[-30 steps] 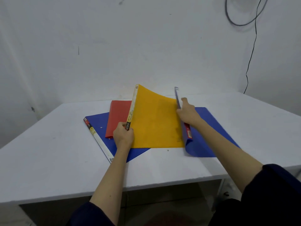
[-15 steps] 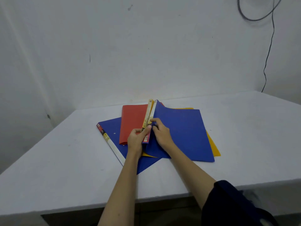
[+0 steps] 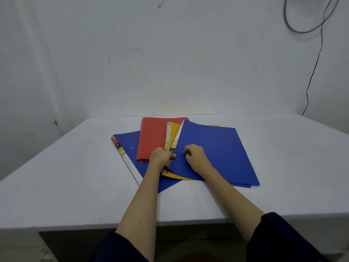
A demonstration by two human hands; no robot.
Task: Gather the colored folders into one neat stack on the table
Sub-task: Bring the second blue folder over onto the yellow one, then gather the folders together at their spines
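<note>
Several folders lie fanned out in the middle of the white table [image 3: 75,186]. A blue folder [image 3: 217,150] is on top at the right, covering most of a yellow folder [image 3: 172,132] whose spine and lower edge stick out. A red folder [image 3: 153,137] lies behind them at the left, over another blue folder [image 3: 126,146] with a white spine at the bottom. My left hand [image 3: 160,157] grips the near spine ends of the yellow and top blue folders. My right hand [image 3: 194,154] rests with curled fingers pressing on the top blue cover.
The table's front edge [image 3: 188,222] runs close to me. A white wall [image 3: 170,63] stands right behind the table. A black cable [image 3: 313,72] hangs down the wall at the far right.
The top blue folder, upright beside the raised yellow folder a second ago, has been laid flat over it. Both hands have come together at the spines.
</note>
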